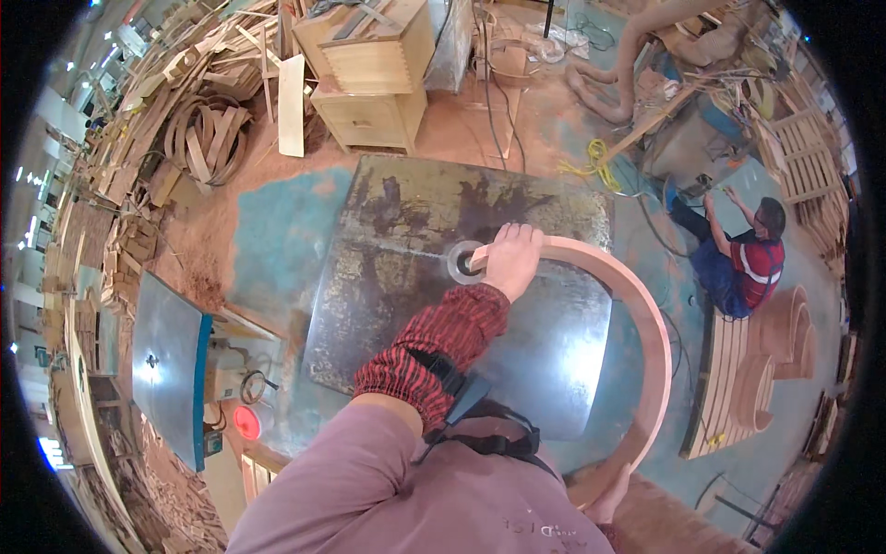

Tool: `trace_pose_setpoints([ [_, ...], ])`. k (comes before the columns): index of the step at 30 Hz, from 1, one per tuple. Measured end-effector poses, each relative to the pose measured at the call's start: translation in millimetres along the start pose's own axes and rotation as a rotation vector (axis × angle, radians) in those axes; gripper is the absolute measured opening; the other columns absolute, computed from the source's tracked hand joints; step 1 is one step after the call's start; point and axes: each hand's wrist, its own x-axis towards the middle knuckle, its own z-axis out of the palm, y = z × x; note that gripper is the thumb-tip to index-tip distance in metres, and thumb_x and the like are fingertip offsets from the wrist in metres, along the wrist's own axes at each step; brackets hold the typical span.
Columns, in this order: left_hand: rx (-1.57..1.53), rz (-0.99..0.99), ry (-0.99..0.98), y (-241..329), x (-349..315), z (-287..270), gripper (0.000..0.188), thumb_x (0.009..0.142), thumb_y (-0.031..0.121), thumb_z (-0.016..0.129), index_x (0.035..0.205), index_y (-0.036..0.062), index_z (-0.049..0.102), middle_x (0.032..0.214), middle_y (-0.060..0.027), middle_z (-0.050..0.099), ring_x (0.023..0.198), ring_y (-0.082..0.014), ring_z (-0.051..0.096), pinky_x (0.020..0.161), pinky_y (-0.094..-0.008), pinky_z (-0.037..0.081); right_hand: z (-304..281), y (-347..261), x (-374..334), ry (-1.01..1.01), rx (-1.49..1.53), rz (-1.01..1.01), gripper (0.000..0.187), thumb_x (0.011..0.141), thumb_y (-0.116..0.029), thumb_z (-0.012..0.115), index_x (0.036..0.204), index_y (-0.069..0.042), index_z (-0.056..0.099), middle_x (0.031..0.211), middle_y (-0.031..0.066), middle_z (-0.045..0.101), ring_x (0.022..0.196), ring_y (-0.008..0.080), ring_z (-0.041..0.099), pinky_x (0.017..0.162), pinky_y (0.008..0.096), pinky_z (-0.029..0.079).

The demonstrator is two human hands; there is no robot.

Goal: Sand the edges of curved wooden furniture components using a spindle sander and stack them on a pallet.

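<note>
A curved band of pale reddish wood [656, 355] arcs over the right side of a worn metal machine table [554, 369]. My left hand [515, 260] is closed over the band's far end, with the fingers wrapped across its top edge. That end lies against a round metal spindle or cutter [463, 262] set in the middle of the table. Down at the lower right, my right hand [609, 499] holds the band's near part. Its fingers are partly hidden by the wood. A red and black striped sleeve covers my left forearm.
At the right a person [757, 263] sits low beside a slatted wooden pallet [715, 397] bearing curved wood pieces [757, 392]. Another metal-topped machine [171, 360] stands at left. Wooden drawer cabinets [369, 120], wood scraps, sawdust and a yellow cord [600, 166] lie beyond the table.
</note>
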Motion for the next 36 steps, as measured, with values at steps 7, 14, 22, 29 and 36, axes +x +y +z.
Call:
trace_pose_setpoints([
  [7, -0.005, -0.047, -0.105, -7.6, -17.2, -14.4, 0.012, 0.091, 0.013, 0.057, 0.1, 0.0071, 0.063, 0.099, -0.0127, 0.066, 0.105, -0.0316, 0.066, 0.103, -0.0455, 0.05, 7.8, 15.2, 2.8, 0.023, 0.21, 0.049, 0.059, 0.1, -0.063, 0.061, 0.129, -0.011, 0.058, 0.102, 0.0058, 0.062, 0.092, 0.0229, 0.06, 0.08, 0.0375, 0.051],
  [14, 0.017, -0.014, -0.012, -18.8, -31.0, -16.5, 0.021, 0.092, 0.015, 0.056, 0.107, 0.003, 0.062, 0.106, -0.016, 0.065, 0.115, -0.0346, 0.063, 0.108, -0.0461, 0.047, 21.3, 6.9, -1.3, 0.03, 0.081, -0.011, 0.062, 0.098, -0.058, 0.065, 0.134, -0.008, 0.055, 0.111, 0.0089, 0.062, 0.099, 0.0262, 0.061, 0.087, 0.0411, 0.05],
  [22, 0.023, -0.122, -0.16, -27.5, -48.6, -45.9, 0.029, 0.094, 0.015, 0.056, 0.119, 0.0029, 0.062, 0.12, -0.0164, 0.065, 0.129, -0.0346, 0.06, 0.116, -0.0458, 0.045, 35.2, -0.8, 7.0, -0.006, -0.019, -0.013, 0.068, 0.095, -0.052, 0.071, 0.139, -0.004, 0.052, 0.121, 0.0124, 0.062, 0.107, 0.03, 0.061, 0.095, 0.0452, 0.05],
  [29, 0.021, -0.14, -0.112, -43.3, -70.6, -77.6, 0.026, 0.093, 0.015, 0.057, 0.117, 0.0038, 0.062, 0.115, -0.0151, 0.065, 0.127, -0.034, 0.059, 0.112, -0.0457, 0.046, 34.5, -5.5, 15.9, -0.036, -0.065, -0.013, 0.074, 0.093, -0.048, 0.075, 0.144, -0.001, 0.049, 0.129, 0.0155, 0.061, 0.115, 0.0334, 0.062, 0.102, 0.0488, 0.05],
  [36, 0.076, -0.23, -0.131, -69.8, -110.0, -90.0, 0.035, 0.094, 0.013, 0.057, 0.127, 0.0017, 0.06, 0.127, -0.0184, 0.064, 0.136, -0.0375, 0.057, 0.119, -0.0472, 0.043, 26.1, -3.8, 26.3, -0.088, -0.075, -0.026, 0.081, 0.091, -0.043, 0.08, 0.149, 0.001, 0.046, 0.137, 0.0186, 0.061, 0.122, 0.0367, 0.063, 0.109, 0.0523, 0.049],
])
